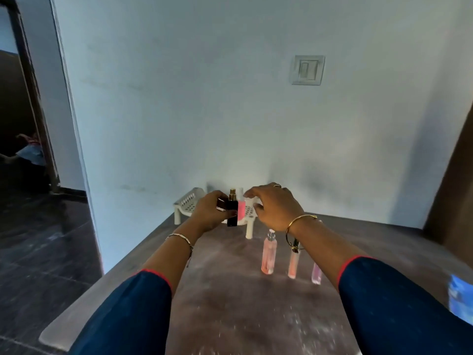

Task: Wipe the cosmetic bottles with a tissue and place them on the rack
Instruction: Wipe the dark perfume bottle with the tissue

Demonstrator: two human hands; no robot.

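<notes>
My left hand (211, 211) grips a black bottle (232, 211) with a gold sprayer and holds it upright in front of the white rack (188, 204). A dark cap sits in the same hand. A pink bottle (241, 208) stands on the rack just behind the black one. My right hand (276, 207) hovers over the rack's right end with fingers spread, holding nothing I can see. Three more bottles stand on the table: a pink one (268, 254), a peach one (293, 262) and a pale lilac one (316, 274), partly hidden by my right forearm. No tissue is visible.
The brown table (230, 290) ends at the wall behind the rack. A doorway opens at the far left onto a dark floor. A blue packet (460, 295) lies at the table's right edge. A wall switch (308, 70) is above.
</notes>
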